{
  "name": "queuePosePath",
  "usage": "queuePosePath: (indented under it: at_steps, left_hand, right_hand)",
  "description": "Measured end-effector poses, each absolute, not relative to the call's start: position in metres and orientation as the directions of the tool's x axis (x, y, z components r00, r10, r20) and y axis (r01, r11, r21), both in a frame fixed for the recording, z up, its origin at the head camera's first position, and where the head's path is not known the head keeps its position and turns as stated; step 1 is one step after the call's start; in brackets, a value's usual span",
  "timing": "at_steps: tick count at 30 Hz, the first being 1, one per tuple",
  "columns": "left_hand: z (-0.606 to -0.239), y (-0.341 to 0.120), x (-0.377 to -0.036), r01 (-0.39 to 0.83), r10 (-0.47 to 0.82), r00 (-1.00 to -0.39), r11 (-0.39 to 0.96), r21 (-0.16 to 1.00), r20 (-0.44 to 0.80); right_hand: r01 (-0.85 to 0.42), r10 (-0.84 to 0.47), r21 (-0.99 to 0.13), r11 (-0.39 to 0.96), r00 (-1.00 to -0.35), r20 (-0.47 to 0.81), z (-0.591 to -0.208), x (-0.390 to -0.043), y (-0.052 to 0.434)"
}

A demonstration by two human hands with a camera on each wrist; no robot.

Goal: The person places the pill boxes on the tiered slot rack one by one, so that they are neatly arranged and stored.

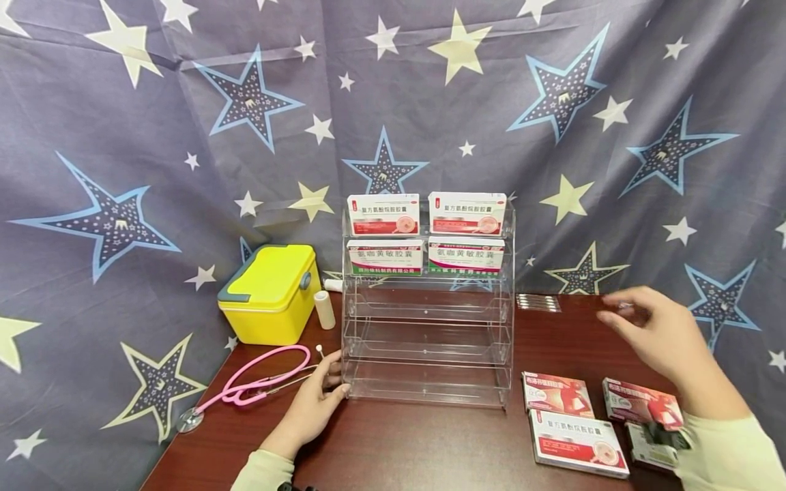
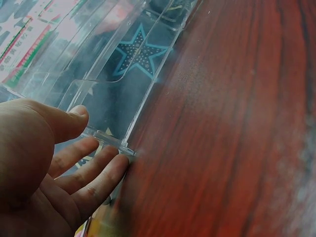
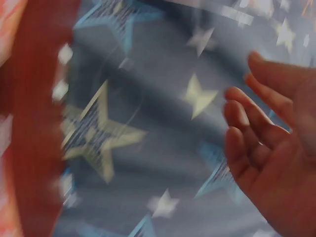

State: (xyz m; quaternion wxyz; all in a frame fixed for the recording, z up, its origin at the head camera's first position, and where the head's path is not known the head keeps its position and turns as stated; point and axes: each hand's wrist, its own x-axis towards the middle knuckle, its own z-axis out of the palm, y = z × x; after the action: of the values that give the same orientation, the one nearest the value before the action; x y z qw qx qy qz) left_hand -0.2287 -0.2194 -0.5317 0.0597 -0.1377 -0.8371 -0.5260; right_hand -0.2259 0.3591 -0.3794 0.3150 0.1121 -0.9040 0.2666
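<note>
From the head camera, your left hand [image 1: 313, 402] rests with straight fingers against the lower left corner of the clear acrylic rack [image 1: 426, 320], which stands on the dark red table [image 1: 393, 443] before a star-printed cloth [image 1: 123, 136]; your right hand [image 1: 660, 334] hovers open above the table to the rack's right, fingers relaxed and holding nothing. Four medicine boxes [image 1: 426, 232] fill the rack's two upper shelves, while more boxes [image 1: 577, 440] lie flat near your right forearm. A pink stethoscope [image 1: 258, 382] lies just beside your left hand, with a yellow case [image 1: 270, 293] and a small white roll [image 1: 324, 309] behind it. From the left wrist camera, your left hand [image 2: 44, 168] shows its fingers [image 2: 98, 177] extended, their tips touching the rack's [image 2: 113, 74] bottom corner where it meets the table [image 2: 232, 128]. From the right wrist camera, blurred, your right hand [image 3: 274, 148] appears open, fingers [image 3: 242, 123] loosely spread and apart from the star cloth [image 3: 148, 123] beyond, gripping nothing.
</note>
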Motion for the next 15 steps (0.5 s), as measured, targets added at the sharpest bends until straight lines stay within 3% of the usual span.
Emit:
queuePosePath:
  at_steps: [3, 7, 12, 15]
  left_hand:
    - [-0.532, -0.219, -0.229, 0.292, 0.167, -0.955, 0.410, 0.864, 0.243]
    - [-0.531, -0.219, -0.228, 0.282, 0.160, -0.959, 0.417, 0.864, 0.236]
    - [-0.531, -0.219, -0.228, 0.276, 0.155, -0.960, 0.415, 0.867, 0.232]
    - [-0.532, -0.219, -0.228, 0.278, 0.160, -0.959, 0.411, 0.868, 0.232]
  right_hand:
    - [-0.272, -0.023, -0.442, 0.855, -0.871, 0.491, -0.407, -0.210, 0.397]
    - [-0.147, 0.009, -0.466, 0.872, -0.948, 0.318, -0.440, -0.198, 0.436]
    - [-0.035, 0.040, -0.495, 0.868, -0.989, 0.140, -0.466, -0.192, 0.466]
    - [-0.038, 0.023, -0.484, 0.874, -0.993, 0.119, -0.477, -0.190, 0.476]
